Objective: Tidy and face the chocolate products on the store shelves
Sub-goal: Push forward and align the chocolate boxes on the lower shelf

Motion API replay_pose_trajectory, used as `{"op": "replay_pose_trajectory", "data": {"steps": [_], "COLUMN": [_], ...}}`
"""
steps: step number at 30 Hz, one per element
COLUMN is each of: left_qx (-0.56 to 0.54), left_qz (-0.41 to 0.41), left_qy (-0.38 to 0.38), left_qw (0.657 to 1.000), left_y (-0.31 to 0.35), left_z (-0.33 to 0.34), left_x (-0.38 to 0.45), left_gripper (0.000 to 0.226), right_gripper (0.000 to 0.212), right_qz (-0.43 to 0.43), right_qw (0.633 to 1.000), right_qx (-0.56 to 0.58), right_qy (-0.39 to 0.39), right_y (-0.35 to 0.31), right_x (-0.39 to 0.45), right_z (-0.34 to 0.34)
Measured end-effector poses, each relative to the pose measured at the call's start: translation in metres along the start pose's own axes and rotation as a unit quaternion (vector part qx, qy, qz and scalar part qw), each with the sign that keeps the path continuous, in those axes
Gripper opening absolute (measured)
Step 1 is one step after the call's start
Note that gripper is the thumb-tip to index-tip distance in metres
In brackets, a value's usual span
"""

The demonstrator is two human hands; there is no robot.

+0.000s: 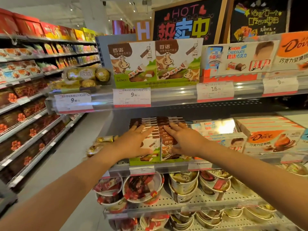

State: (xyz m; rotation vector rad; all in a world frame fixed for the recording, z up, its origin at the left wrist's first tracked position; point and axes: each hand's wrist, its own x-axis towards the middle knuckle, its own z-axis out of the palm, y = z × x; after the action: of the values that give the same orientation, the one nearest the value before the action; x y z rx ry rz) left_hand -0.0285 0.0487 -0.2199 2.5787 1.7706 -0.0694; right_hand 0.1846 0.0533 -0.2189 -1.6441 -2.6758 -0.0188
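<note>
Boxes: glossy cardboard Bainuo cartons [160, 130], two rows, middle shelf [166, 168].
Left hand [135, 141]: fingers spread flat on the cartons.
Right hand [182, 139]: likewise spread, thumb against front.
Hidden: carton fronts partly covered.

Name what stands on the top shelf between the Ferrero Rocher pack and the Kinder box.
Two cow-printed Bainuo boxes, side by side, in the head view.

bright overhead light, soft blur, warped edges
</note>
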Motion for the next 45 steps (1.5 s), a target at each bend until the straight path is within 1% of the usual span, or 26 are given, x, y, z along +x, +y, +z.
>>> {"op": "replay_pose_trajectory", "data": {"steps": [3, 5, 7, 8, 9, 11, 12, 13, 15, 17, 18, 20, 21, 22, 25, 26, 29, 31, 33, 37, 40, 41, 42, 43, 44, 45], "left_qx": [0.009, -0.013, -0.097, -0.166, -0.247, -0.412, -0.469, -0.507, -0.556, -0.576, -0.584, -0.632, -0.659, -0.671, -0.642, -0.645, -0.642, -0.638, -0.643, -0.655, -0.66, -0.652, -0.634, -0.597, -0.527, -0.422], "left_qz": [0.001, 0.008, 0.008, 0.001, -0.016, -0.061, -0.081, -0.096, -0.107, -0.107, -0.105, -0.113, -0.124, -0.133, -0.133, -0.136, -0.134, -0.132, -0.13, -0.145, -0.155, -0.163, -0.169, -0.177, -0.185, -0.185], "left_qy": [0.009, 0.03, 0.077, 0.116, 0.157, 0.227, 0.232, 0.221, 0.183, 0.159, 0.157, 0.157, 0.154, 0.154, 0.157, 0.151, 0.109, 0.083, 0.072, 0.104, 0.13, 0.127, 0.127, 0.121, 0.121, 0.121], "left_qw": [1.0, 0.999, 0.992, 0.979, 0.956, 0.881, 0.848, 0.827, 0.803, 0.795, 0.789, 0.75, 0.726, 0.713, 0.738, 0.737, 0.747, 0.754, 0.752, 0.734, 0.724, 0.73, 0.744, 0.773, 0.821, 0.879], "left_y": [0.001, -0.003, -0.005, -0.003, -0.002, 0.003, 0.005, 0.004, 0.001, 0.0, 0.001, 0.002, 0.001, 0.001, 0.0, -0.001, -0.009, -0.014, -0.014, -0.005, 0.002, 0.003, 0.002, 0.0, -0.002, -0.007], "left_z": [0.002, 0.004, 0.007, 0.007, 0.007, 0.008, 0.008, 0.01, 0.016, 0.019, 0.018, 0.017, 0.019, 0.019, 0.019, 0.017, 0.014, 0.012, 0.012, 0.016, 0.015, 0.014, 0.013, 0.012, 0.011, 0.009], "left_x": [-0.002, -0.003, -0.006, -0.008, -0.01, -0.015, -0.017, -0.016, -0.014, -0.01, -0.009, -0.008, -0.007, -0.006, -0.004, -0.005, -0.008, -0.01, -0.011, -0.008, -0.009, -0.009, -0.007, -0.007, -0.005, -0.003], "left_gripper": [0.085, 0.083, 0.082, 0.081, 0.078, 0.069, 0.068, 0.07, 0.078, 0.076, 0.066, 0.034, 0.025, 0.021, 0.019, 0.021, 0.025, 0.035, 0.036, 0.035, 0.048, 0.054, 0.058, 0.059, 0.06, 0.066], "right_gripper": [0.094, 0.097, 0.097, 0.097, 0.097, 0.097, 0.099, 0.105, 0.113, 0.103, 0.095, 0.088, 0.088, 0.089, 0.09, 0.089, 0.084, 0.081, 0.081, 0.088, 0.103, 0.105, 0.104, 0.102, 0.1, 0.102], "right_qz": [0.017, 0.022, 0.013, 0.002, -0.01, -0.002, 0.017, 0.029, 0.03, 0.033, 0.03, 0.024, 0.026, 0.029, 0.038, 0.039, 0.035, 0.042, 0.054, 0.086, 0.087, 0.077, 0.064, 0.051, 0.042, 0.038], "right_qw": [0.999, 0.999, 0.998, 0.998, 0.995, 0.968, 0.953, 0.948, 0.958, 0.972, 0.979, 0.986, 0.986, 0.987, 0.989, 0.989, 0.989, 0.988, 0.987, 0.986, 0.986, 0.984, 0.981, 0.975, 0.967, 0.96], "right_qx": [-0.032, -0.043, -0.02, 0.015, 0.08, 0.253, 0.301, 0.315, 0.285, 0.232, 0.203, 0.156, 0.148, 0.143, 0.125, 0.125, 0.124, 0.123, 0.118, 0.107, 0.129, 0.147, 0.174, 0.211, 0.248, 0.274], "right_qy": [-0.006, -0.021, -0.05, -0.062, -0.058, 0.005, 0.033, 0.035, 0.003, 0.001, 0.015, 0.054, 0.066, 0.074, 0.071, 0.07, 0.074, 0.085, 0.092, 0.092, 0.067, 0.058, 0.049, 0.042, 0.037, 0.035], "right_y": [-0.016, -0.023, -0.019, -0.014, -0.006, 0.01, 0.02, 0.028, 0.036, 0.038, 0.038, 0.036, 0.034, 0.034, 0.033, 0.033, 0.032, 0.031, 0.028, 0.014, 0.009, 0.011, 0.013, 0.017, 0.021, 0.027], "right_x": [-0.001, 0.003, 0.007, 0.009, 0.009, 0.007, 0.005, 0.003, 0.001, 0.001, 0.001, -0.001, -0.002, -0.003, -0.003, -0.003, -0.003, -0.004, -0.004, -0.004, -0.002, 0.0, 0.001, 0.002, 0.003, 0.006], "right_z": [0.002, 0.002, -0.003, -0.006, -0.007, -0.01, -0.01, -0.009, -0.003, 0.006, 0.01, 0.015, 0.016, 0.018, 0.02, 0.021, 0.021, 0.021, 0.021, 0.022, 0.023, 0.023, 0.021, 0.017, 0.011, 0.006]}}
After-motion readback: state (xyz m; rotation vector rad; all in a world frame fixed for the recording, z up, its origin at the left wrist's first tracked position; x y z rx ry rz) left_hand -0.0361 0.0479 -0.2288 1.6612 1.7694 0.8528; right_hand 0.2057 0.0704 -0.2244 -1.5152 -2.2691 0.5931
